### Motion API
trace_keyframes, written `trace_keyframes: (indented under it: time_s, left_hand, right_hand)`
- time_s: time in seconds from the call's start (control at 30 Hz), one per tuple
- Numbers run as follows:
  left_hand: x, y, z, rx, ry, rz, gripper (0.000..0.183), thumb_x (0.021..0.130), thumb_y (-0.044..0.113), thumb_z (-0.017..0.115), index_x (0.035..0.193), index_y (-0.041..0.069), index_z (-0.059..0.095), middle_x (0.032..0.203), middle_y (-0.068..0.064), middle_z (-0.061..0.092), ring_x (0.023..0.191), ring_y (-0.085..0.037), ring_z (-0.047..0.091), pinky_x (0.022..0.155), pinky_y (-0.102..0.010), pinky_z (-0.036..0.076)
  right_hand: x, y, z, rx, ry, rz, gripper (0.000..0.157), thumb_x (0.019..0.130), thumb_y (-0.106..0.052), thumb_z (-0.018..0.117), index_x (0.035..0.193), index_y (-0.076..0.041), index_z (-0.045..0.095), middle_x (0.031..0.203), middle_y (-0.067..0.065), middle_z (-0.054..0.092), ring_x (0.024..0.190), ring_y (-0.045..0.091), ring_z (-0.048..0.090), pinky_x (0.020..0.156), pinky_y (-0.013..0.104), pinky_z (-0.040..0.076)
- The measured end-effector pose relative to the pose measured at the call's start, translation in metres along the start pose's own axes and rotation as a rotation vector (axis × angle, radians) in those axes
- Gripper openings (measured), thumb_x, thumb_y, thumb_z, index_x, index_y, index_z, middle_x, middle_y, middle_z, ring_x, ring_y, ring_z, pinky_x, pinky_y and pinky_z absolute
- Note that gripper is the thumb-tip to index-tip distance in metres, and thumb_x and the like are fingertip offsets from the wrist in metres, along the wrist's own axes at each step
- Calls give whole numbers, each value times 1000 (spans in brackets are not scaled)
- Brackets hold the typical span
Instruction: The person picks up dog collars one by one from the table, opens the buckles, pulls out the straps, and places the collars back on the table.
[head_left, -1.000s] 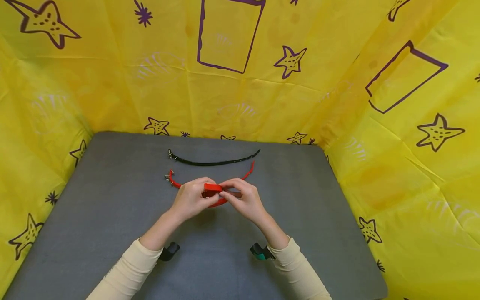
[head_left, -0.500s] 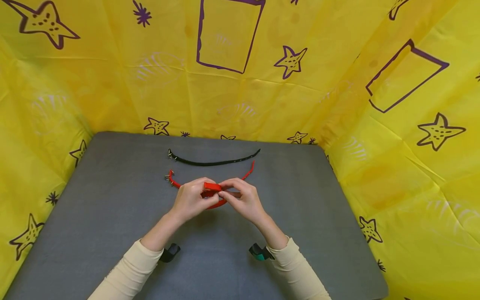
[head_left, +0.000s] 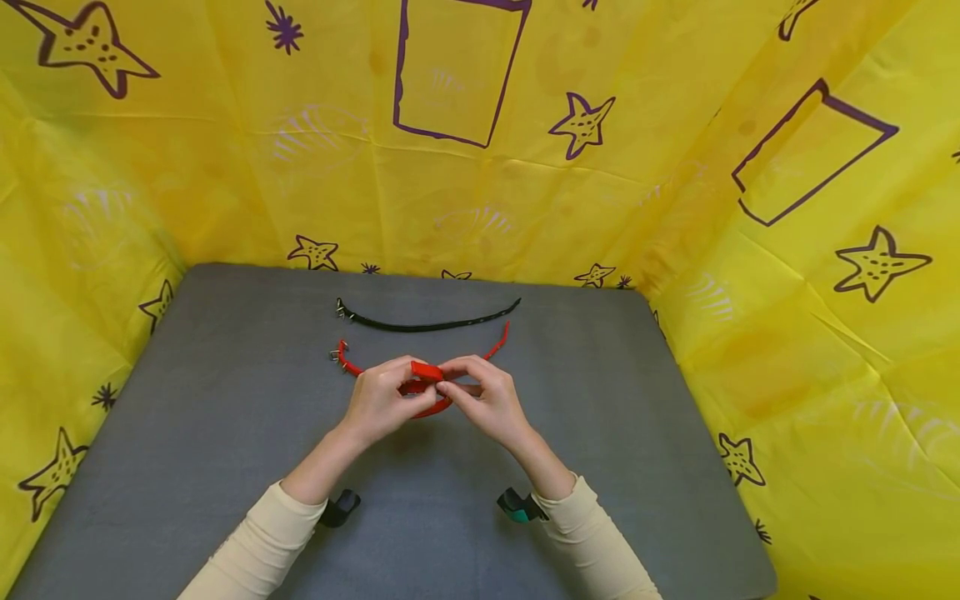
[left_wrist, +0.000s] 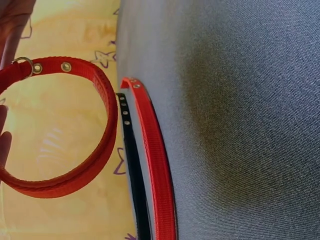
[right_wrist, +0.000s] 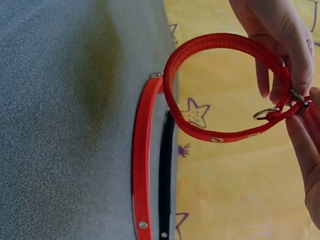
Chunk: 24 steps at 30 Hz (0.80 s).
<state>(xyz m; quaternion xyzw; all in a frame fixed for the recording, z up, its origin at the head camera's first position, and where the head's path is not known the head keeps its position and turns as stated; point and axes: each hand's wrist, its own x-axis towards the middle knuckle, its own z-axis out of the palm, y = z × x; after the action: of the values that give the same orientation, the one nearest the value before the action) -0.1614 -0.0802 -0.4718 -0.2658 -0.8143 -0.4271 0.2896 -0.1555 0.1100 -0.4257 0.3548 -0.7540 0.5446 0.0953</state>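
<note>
A red pet collar (head_left: 427, 372), bent into a loop, is held between my two hands above the table. My left hand (head_left: 380, 400) grips it on one side, and the fingers of my right hand (head_left: 487, 398) pinch it on the other. In the right wrist view the pinched strap end runs by the metal buckle (right_wrist: 299, 97), with a D-ring (right_wrist: 265, 114) hanging inside the loop. Metal eyelets (left_wrist: 66, 66) dot the strap in the left wrist view. Behind the hands lies a second red collar (right_wrist: 141, 150), its middle hidden by them in the head view.
A black collar (head_left: 420, 327) lies stretched out farther back on the grey table (head_left: 600, 400). Yellow cloth walls (head_left: 465, 192) with drawn stars stand along the back and both sides. Dark straps (head_left: 341, 506) hang under the wrists.
Both hands stay in nearly the same place. The red strap near the left fingers tilts and shifts slightly to the right. The collars on the table have not moved.
</note>
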Motion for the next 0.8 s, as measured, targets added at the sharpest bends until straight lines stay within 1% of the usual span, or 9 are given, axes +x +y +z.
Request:
trace_keyframes:
  time_s: [0.1,0.2,0.37,0.47,0.57,0.6,0.63,0.7,0.8]
  left_hand:
    - [0,0,-1,-33,9,-10,8,74,7,75,80,11,71,82,4,69,63,-8,59,55,-21,49]
    - [1,0,-2,-72,1,-23,10,74,5,75,82,10,71,83,3,69,66,-9,61,58,-21,50]
    - [1,0,-5,-157,-20,-76,12,76,2,76,85,8,72,86,1,70,70,-11,64,63,-20,53]
    - [0,-1,-4,-206,-15,-107,14,76,0,77,85,10,73,87,3,70,72,-11,64,64,-19,53]
    - [0,-1,-4,-227,-10,-130,18,75,-3,79,86,12,74,87,4,70,72,-10,65,65,-18,53]
    - [0,0,-4,-224,-10,-140,19,75,-3,79,85,12,74,87,4,70,72,-10,65,66,-17,53]
    - [1,3,-6,-225,-10,-148,19,74,-5,79,85,10,74,86,2,70,71,-11,65,65,-17,53]
    - [5,13,-11,-222,-10,-151,19,73,-8,78,84,6,73,85,-2,70,69,-13,65,64,-18,53]
    - [11,27,-19,-227,-8,-146,19,71,-13,77,82,1,72,83,-8,70,66,-17,65,61,-21,54]
  right_hand:
    - [1,-1,0,3,0,3,21,82,10,71,102,8,66,98,18,66,89,30,66,70,29,58]
    - [1,-2,-1,-6,5,5,21,81,10,73,101,8,67,97,19,66,88,31,66,71,31,58]
    - [3,-2,-3,-23,-9,14,21,81,8,74,100,7,68,97,19,67,87,30,67,74,37,58]
    - [-1,13,-2,-19,-25,25,20,83,1,75,103,2,69,100,12,68,89,22,68,77,35,57]
    - [-1,14,-4,-11,-35,29,21,83,1,75,103,1,69,101,13,68,88,23,67,78,38,57]
    - [-1,15,-5,-10,-42,27,21,83,0,75,103,1,69,101,13,67,88,24,67,79,39,57]
    - [-1,10,-6,-11,-50,32,22,82,3,75,103,3,69,101,15,67,88,27,67,79,41,57]
    - [1,1,-9,-13,-69,33,25,80,6,75,103,6,67,100,19,66,87,33,66,79,45,56]
    - [1,0,-11,-32,-105,43,27,80,6,76,105,6,67,101,19,66,90,31,67,81,43,56]
